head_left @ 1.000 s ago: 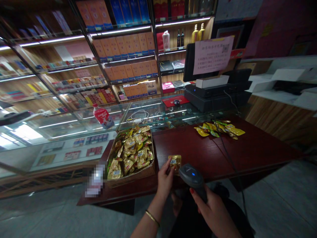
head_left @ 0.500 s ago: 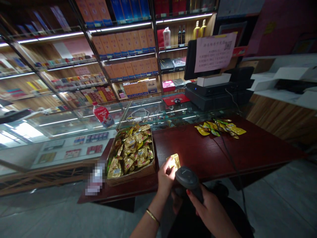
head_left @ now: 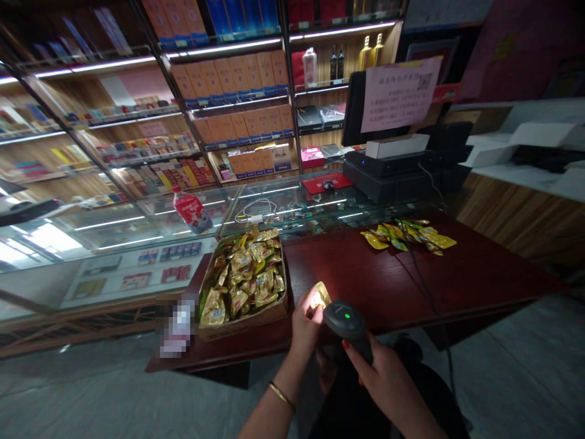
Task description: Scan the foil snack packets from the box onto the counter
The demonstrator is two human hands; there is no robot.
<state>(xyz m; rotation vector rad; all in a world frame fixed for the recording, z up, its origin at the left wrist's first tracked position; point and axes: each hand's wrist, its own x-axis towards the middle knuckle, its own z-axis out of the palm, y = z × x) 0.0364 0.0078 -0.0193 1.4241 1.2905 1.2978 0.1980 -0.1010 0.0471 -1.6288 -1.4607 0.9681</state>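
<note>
And there it is, lower centre of the frame: the indicator light (head_left: 348, 316), blue a second ago and dark half a second ago, now glows green! The scanner (head_left: 351, 330) has edged left and slightly up in the picture, carried by the right hand (head_left: 388, 378), its nose now closer to the gold packet (head_left: 321, 294). That packet, dull and squared-up at first, is now tipped aslant in the left hand (head_left: 305, 323) and brightly lit, a reddish glow spilling onto the tabletop (head_left: 335, 281) beside it.
</note>
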